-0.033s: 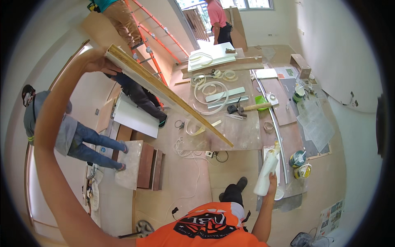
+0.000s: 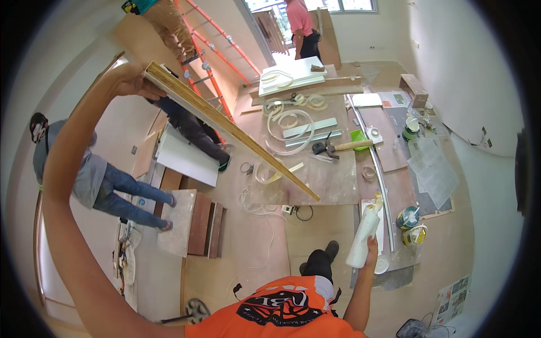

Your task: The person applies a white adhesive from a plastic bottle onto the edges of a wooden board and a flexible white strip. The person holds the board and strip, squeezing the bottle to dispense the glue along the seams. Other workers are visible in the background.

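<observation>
Raised at the upper left, my left hand (image 2: 136, 82) grips one end of a long board (image 2: 236, 132) with a pale face and a yellowish wooden edge. The board slants down toward the work surface (image 2: 338, 174). At the lower right, my right hand (image 2: 372, 248) is closed around a white squeeze bottle (image 2: 362, 235) with a yellowish stained tip, held beside a long metal strip (image 2: 383, 208). Under the board's lower half lie pale coiled edging strips (image 2: 290, 143), and near them a hammer (image 2: 349, 145).
Co-workers stand at left (image 2: 124, 186) and back (image 2: 297, 22); another is on an orange ladder (image 2: 208, 76), and dark-trousered legs (image 2: 197, 138) show behind my board. Paint cans (image 2: 407, 218) and a boxy piece (image 2: 416, 90) sit right. Cables (image 2: 265, 225) cross the floor near stacked wooden pieces (image 2: 200, 225).
The co-worker at the left has shifted very slightly. My hands, the board and the bottle look almost the same, with only a slight shift in the view.
</observation>
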The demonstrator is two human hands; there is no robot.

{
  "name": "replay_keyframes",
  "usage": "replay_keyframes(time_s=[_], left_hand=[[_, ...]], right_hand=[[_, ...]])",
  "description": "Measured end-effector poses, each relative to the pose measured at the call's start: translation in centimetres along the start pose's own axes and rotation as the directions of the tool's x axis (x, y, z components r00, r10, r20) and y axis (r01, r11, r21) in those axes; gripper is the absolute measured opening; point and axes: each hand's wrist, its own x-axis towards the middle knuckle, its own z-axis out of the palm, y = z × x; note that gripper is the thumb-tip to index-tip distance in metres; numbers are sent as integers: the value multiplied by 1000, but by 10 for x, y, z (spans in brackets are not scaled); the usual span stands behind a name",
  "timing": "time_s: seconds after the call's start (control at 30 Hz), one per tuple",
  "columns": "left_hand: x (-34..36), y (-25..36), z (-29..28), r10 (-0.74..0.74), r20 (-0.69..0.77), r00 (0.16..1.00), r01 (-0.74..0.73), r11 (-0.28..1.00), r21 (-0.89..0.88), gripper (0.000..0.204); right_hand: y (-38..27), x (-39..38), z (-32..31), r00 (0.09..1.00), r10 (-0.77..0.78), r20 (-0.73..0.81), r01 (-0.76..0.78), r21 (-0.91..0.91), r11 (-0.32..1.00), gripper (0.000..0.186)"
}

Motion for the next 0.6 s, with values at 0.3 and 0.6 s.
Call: replay_keyframes(time_s=[0.3, 0.6], left_hand=[[-18, 34, 68, -151, -206, 967, 177, 978, 113, 29], [-31, 70, 130, -128, -306, 943, 205, 950, 235, 84]], right_hand=[[-20, 15, 22, 988, 69, 137, -77, 53, 996, 58], [-80, 85, 67, 984, 89, 155, -68, -138, 988, 55]])
